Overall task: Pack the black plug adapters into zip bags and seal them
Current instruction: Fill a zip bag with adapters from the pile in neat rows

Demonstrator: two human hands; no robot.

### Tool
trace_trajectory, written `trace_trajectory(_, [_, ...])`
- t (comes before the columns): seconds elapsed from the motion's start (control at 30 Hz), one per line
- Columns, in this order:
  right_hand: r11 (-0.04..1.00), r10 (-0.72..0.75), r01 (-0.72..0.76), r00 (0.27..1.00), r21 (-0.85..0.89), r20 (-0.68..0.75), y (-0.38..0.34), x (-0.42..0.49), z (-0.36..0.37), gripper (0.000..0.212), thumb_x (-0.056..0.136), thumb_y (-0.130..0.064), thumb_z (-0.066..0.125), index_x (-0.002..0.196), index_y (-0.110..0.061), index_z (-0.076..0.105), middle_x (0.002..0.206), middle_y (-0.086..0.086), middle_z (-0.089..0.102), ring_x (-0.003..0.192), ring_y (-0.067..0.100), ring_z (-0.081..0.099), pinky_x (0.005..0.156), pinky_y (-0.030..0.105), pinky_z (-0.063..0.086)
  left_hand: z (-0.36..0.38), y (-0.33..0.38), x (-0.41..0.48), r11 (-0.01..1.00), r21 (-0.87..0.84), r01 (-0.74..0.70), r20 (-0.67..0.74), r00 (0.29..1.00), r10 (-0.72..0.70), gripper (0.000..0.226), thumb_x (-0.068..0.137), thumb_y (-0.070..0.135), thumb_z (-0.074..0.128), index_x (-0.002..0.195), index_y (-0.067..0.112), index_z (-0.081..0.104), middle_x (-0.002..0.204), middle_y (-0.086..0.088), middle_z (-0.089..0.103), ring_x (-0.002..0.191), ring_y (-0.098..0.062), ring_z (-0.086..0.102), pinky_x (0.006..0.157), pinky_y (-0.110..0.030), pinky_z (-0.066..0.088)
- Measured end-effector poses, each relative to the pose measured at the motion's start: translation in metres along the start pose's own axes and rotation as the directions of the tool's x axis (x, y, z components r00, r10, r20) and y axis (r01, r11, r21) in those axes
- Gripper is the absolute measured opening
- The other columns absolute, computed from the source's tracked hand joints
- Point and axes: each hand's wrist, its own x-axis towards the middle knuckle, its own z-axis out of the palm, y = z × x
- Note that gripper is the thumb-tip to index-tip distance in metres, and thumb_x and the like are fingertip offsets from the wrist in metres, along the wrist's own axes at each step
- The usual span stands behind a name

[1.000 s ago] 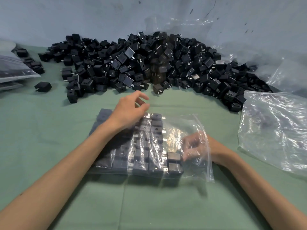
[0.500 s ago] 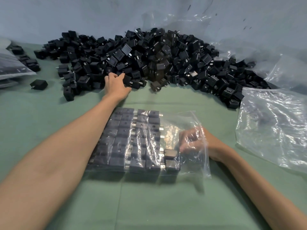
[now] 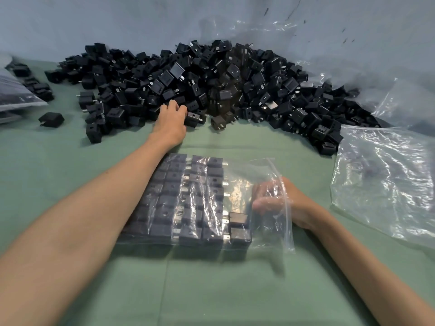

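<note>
A clear zip bag [image 3: 266,170] lies flat on the green cloth in front of me, filled with neat rows of black plug adapters [image 3: 188,198]. Two more adapters [image 3: 239,225] sit by themselves near its open right end. My right hand [image 3: 273,196] is inside the bag's mouth under the plastic, fingers loosely curled, with nothing seen in them. My left hand [image 3: 170,121] reaches over the bag to the near edge of the big adapter pile [image 3: 223,85], its fingers curled over an adapter there.
A stack of empty clear bags [image 3: 383,180] lies at the right. Filled bags [image 3: 16,97] and several loose adapters [image 3: 50,119] are at the far left. Crumpled plastic sheeting [image 3: 353,74] backs the pile against the wall.
My left hand left the top of the bag and went forward into the pile, where its fingers closed on an adapter. My right hand stayed inside the bag.
</note>
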Motion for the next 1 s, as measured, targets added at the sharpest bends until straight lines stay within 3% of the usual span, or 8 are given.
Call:
trace_trajectory(0.13, [1.000, 0.013, -0.014, 0.999, -0.007, -0.033, -0.001, -0.001, -0.003, 0.062, 0.059, -0.053, 0.083, 0.074, 0.003, 0.062, 0.075, 0.034, 0.055, 0.069, 0.034, 0.056, 0.065, 0.042, 0.047, -0.015, 0.004, -0.012, 0.995, -0.095, 0.016, 0.056, 0.998, -0.011, 0.018, 0.091, 0.010, 0.056, 0.109, 0.010, 0.058, 0.117, -0.015, 0.051, 0.110, -0.033, 0.047, 0.091, -0.039, 0.039])
trace_trajectory(0.3, [0.976, 0.081, -0.063, 0.993, 0.209, -0.081, -0.006, -0.003, -0.003, 0.010, 0.073, -0.026, 0.070, 0.073, -0.018, 0.074, 0.070, -0.001, 0.065, 0.064, 0.010, 0.062, 0.062, 0.019, 0.053, -0.044, 0.022, -0.055, 0.907, -0.414, 0.077, 0.110, 0.993, -0.034, 0.017, 0.091, 0.023, 0.062, 0.106, 0.017, 0.064, 0.109, -0.003, 0.062, 0.101, -0.020, 0.057, 0.087, -0.029, 0.045])
trace_trajectory(0.47, [0.952, 0.230, -0.166, 0.943, 0.258, -0.241, -0.013, 0.000, 0.003, 0.016, 0.088, 0.005, 0.048, 0.086, -0.002, 0.063, 0.065, 0.006, 0.063, 0.054, 0.014, 0.061, 0.052, 0.026, 0.053, -0.063, 0.058, -0.106, 0.688, -0.720, 0.093, 0.220, 0.970, 0.099, 0.015, 0.092, 0.032, 0.061, 0.104, 0.024, 0.064, 0.104, 0.008, 0.066, 0.086, -0.008, 0.066, 0.074, -0.019, 0.051])
trace_trajectory(0.57, [0.955, 0.288, -0.198, 0.794, 0.221, -0.535, -0.014, 0.005, 0.003, 0.017, 0.088, 0.006, 0.047, 0.079, 0.001, 0.061, 0.062, 0.009, 0.055, 0.049, 0.016, 0.052, 0.046, 0.026, 0.046, -0.065, 0.075, -0.122, 0.578, -0.798, 0.173, 0.304, 0.943, 0.138, 0.010, 0.092, 0.028, 0.061, 0.100, 0.024, 0.063, 0.104, 0.005, 0.066, 0.088, -0.010, 0.067, 0.083, -0.027, 0.055])
trace_trajectory(0.67, [0.999, 0.047, -0.032, 0.594, 0.035, -0.803, -0.023, 0.005, 0.002, 0.028, 0.084, 0.007, 0.039, 0.067, -0.011, 0.052, 0.062, 0.004, 0.050, 0.054, 0.013, 0.042, 0.052, 0.025, 0.034, -0.067, 0.088, -0.131, 0.432, -0.856, 0.284, 0.391, 0.902, 0.182, 0.010, 0.091, 0.022, 0.061, 0.100, 0.018, 0.063, 0.105, 0.000, 0.065, 0.093, -0.014, 0.067, 0.085, -0.026, 0.056])
trace_trajectory(0.77, [0.930, -0.356, 0.182, 0.660, -0.319, -0.661, -0.041, -0.001, 0.009, 0.013, 0.085, -0.015, 0.047, 0.084, -0.020, 0.059, 0.080, 0.001, 0.056, 0.064, 0.008, 0.051, 0.054, 0.020, 0.038, -0.069, 0.098, -0.135, 0.139, -0.894, 0.427, 0.448, 0.866, 0.224, 0.014, 0.093, 0.017, 0.058, 0.104, 0.009, 0.060, 0.106, -0.009, 0.065, 0.091, -0.013, 0.070, 0.080, -0.021, 0.054])
trace_trajectory(0.87, [0.730, -0.529, 0.225, 0.784, -0.646, -0.325, -0.046, -0.003, 0.024, 0.041, 0.087, -0.042, 0.055, 0.118, -0.015, 0.057, 0.109, -0.004, 0.052, 0.082, 0.003, 0.055, 0.058, 0.011, 0.044, -0.074, 0.106, -0.137, -0.082, -0.845, 0.529, 0.492, 0.827, 0.272, 0.023, 0.098, 0.016, 0.051, 0.117, 0.004, 0.052, 0.110, -0.017, 0.068, 0.092, -0.022, 0.071, 0.079, -0.022, 0.055])
trace_trajectory(1.0, [0.629, -0.596, 0.219, 0.751, -0.746, -0.283, -0.038, -0.001, 0.034, 0.046, 0.086, -0.021, 0.068, 0.125, -0.002, 0.053, 0.104, -0.004, 0.055, 0.081, 0.005, 0.055, 0.067, 0.013, 0.050, -0.074, 0.110, -0.141, -0.034, -0.829, 0.558, 0.517, 0.788, 0.335, 0.030, 0.100, 0.021, 0.048, 0.124, 0.004, 0.048, 0.116, -0.020, 0.066, 0.098, -0.031, 0.068, 0.087, -0.030, 0.055])
